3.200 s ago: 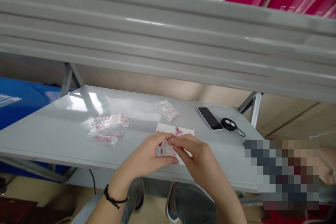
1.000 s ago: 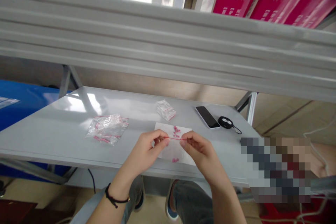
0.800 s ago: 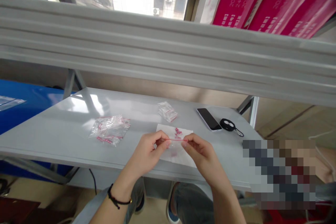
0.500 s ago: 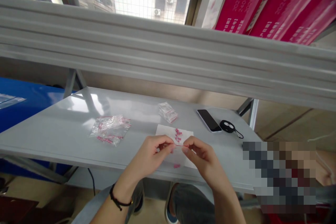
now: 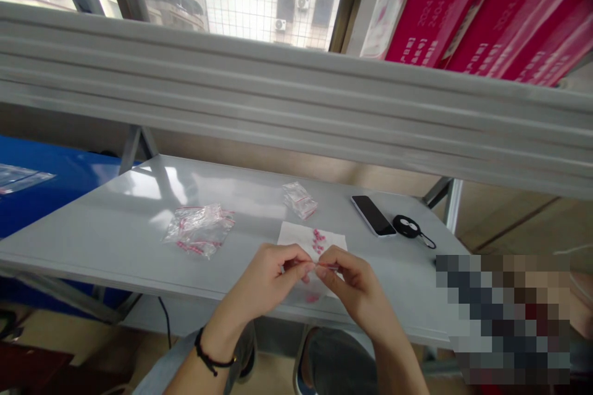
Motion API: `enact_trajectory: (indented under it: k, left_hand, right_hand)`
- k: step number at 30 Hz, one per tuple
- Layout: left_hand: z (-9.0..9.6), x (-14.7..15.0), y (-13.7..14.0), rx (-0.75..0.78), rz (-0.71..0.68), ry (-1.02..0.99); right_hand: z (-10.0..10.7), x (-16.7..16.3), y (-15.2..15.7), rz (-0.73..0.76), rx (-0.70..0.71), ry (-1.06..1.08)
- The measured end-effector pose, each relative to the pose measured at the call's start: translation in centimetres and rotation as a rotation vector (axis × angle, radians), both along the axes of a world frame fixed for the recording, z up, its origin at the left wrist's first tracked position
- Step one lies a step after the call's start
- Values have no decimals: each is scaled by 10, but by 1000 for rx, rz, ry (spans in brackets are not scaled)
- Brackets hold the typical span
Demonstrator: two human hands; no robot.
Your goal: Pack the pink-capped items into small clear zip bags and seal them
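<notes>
Between my two hands hangs a small clear zip bag point(image 5: 317, 289) with a red seal line and a few pink pieces at its bottom. My left hand point(image 5: 275, 274) pinches the left part of its top edge. My right hand point(image 5: 351, 276) pinches the same edge, its fingertips almost touching the left ones. Just beyond my fingers, several small pink pieces point(image 5: 319, 241) lie on a sheet of white paper point(image 5: 291, 233). The hands hide part of that sheet.
A pile of clear bags with pink pieces point(image 5: 200, 229) lies to the left. Flat clear bags point(image 5: 300, 199) are stacked behind the paper. A phone point(image 5: 373, 216) and a round black case with a clip point(image 5: 407, 226) lie right. A grey shelf beam point(image 5: 278, 105) crosses above the table point(image 5: 115, 234).
My hands have come closer together along the bag's top edge, the right one moving left against the left fingertips. The view has shifted slightly.
</notes>
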State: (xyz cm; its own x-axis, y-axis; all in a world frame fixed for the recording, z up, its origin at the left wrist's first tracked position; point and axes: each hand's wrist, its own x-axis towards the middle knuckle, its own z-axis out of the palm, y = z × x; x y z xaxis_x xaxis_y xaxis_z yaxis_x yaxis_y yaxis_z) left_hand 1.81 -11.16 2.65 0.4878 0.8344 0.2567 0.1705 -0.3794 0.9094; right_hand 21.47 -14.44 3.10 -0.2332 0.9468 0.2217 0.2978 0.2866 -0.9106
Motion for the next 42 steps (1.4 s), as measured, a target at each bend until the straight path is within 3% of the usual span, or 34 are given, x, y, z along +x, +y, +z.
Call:
enact_trajectory:
  k: [5, 10, 12, 15, 20, 23, 26, 29, 32, 37, 40, 42]
  left_hand:
    - [8, -10, 1, 71, 14, 80]
    - [10, -19, 0, -17, -11, 23]
    - [11, -32, 1, -41, 40, -30]
    - [19, -72, -1, 7, 182, 13]
    - [52, -163, -5, 134, 410, 313]
    - [73, -204, 18, 210, 386, 558]
    - [76, -219, 66, 207, 263, 771]
    - [58, -212, 117, 187, 136, 922]
    - [36, -189, 147, 214, 112, 952]
    - [23, -111, 143, 316, 147, 879]
    - [20, -52, 130, 351, 48, 692]
    - [15, -21, 125, 364, 65, 622]
  right_hand:
    - [6, 2, -2, 9, 21, -44]
    - [3, 16, -4, -8, 36, 35]
    - [1, 28, -6, -84, 89, 144]
    - [-3, 44, -8, -163, 133, 182]
    - [-14, 53, -5, -146, 25, 130]
    - [-22, 56, 0, -220, 28, 169]
    - [-28, 62, 3, -219, 1, 194]
    - [-29, 67, 2, -205, -34, 200]
    - [-26, 68, 0, -201, -45, 207]
    - [-27, 68, 4, -204, -54, 181]
    - [-38, 64, 16, -260, -5, 85]
    - [-48, 59, 26, -297, 61, -44]
